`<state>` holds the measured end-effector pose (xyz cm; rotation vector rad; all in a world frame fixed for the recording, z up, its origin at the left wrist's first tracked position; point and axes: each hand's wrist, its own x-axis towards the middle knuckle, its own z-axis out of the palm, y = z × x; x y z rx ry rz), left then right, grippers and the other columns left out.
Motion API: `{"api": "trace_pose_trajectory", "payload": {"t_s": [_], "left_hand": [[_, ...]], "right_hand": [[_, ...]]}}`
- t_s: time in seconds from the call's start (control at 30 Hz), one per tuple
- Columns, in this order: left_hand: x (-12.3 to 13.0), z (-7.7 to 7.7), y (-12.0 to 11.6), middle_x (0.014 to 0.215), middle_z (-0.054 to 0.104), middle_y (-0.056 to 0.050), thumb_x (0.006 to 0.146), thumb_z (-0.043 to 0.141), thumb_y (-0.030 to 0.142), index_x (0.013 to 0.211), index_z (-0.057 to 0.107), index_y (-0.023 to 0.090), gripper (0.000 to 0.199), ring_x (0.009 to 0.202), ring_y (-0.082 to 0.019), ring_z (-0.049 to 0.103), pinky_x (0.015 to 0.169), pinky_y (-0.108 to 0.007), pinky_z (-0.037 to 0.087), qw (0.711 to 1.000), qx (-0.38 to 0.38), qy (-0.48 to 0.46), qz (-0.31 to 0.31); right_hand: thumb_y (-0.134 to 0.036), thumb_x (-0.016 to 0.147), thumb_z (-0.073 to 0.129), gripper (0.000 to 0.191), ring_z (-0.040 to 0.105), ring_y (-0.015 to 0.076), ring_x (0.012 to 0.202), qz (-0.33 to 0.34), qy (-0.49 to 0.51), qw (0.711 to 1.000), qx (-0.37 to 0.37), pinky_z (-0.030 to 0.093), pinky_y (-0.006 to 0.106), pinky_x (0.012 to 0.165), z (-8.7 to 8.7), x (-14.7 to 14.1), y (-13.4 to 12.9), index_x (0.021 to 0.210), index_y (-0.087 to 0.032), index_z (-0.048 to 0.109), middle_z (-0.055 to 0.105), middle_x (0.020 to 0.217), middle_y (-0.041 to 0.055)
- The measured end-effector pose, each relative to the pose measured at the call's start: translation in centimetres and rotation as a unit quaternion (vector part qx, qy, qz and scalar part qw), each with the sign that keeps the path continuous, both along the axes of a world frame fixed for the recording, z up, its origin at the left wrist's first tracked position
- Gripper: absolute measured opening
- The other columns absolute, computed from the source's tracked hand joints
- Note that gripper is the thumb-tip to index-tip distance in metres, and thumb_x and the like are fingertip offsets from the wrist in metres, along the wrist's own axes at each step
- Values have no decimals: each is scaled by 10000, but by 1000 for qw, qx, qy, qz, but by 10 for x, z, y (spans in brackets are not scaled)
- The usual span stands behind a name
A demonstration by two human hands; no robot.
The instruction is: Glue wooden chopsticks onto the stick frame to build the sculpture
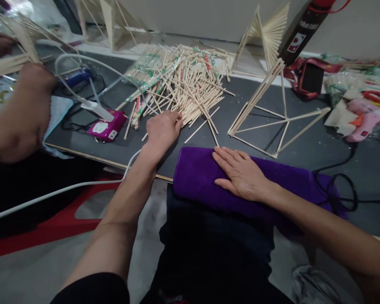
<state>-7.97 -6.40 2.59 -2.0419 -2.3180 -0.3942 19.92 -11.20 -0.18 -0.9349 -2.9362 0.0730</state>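
Observation:
My left hand (164, 128) is at the near edge of a heap of wooden chopsticks (196, 93), its fingers curled inward; whatever they grip, if anything, is hidden. My right hand (240, 171) lies flat with its fingers stretched out on a folded purple cloth (196, 173) along the table's front edge. Just beyond the cloth stands an open frame of joined sticks (262, 126), with a bundle of sticks slanting up on its left side. A few loose chopsticks lie between the heap and this frame.
A magenta power adapter (109, 126) with a white plug and cable sits left. A pink glue gun (365, 118) and black cord (351, 185) are at right. Finished-looking stick structures (268, 33) and a dark bottle (303, 33) stand behind. A co-worker's hands (34, 84) work at far left.

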Motion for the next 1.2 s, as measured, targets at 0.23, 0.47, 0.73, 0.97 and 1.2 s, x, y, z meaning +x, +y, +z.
{"api": "trace_pose_trajectory", "payload": {"t_s": [0.23,0.47,0.73,0.97,1.2], "left_hand": [[5,1,1,1204,746,-175,982,456,307,1151,727,147,357,1046,-298,683,874,-396,460,999,-21,17,-16],[15,13,-24,719,663,-9,972,489,318,1012,660,160,236,682,-146,594,719,-270,441,967,47,-249,-36],[70,39,-58,708,593,59,1006,509,306,1011,578,184,140,514,-45,550,555,-180,429,817,-100,-512,-248],[123,35,-44,710,591,57,985,552,282,960,604,179,119,515,-24,557,501,-133,431,751,-141,-577,-288],[142,17,-20,765,696,-24,968,598,287,933,656,121,179,555,-70,659,435,-135,467,635,-214,-726,-157]], "right_hand": [[-600,1038,417,721,403,326,1488,18,22,1000,-4,394,509,1160,3,-3,5,1575,-118,435,358,1650,125],[-396,1039,533,439,599,307,1303,63,165,984,-22,511,491,1024,8,6,2,1373,-127,629,593,1460,165],[-138,890,740,310,673,88,674,-171,502,844,-78,531,208,599,107,54,19,1169,-273,750,722,881,-15],[-74,830,728,136,621,112,518,-158,618,755,-155,378,202,385,152,79,63,893,-158,814,684,656,32],[-151,831,787,45,667,129,543,-189,600,736,-252,399,191,406,155,87,115,795,-127,775,700,667,63]]}}
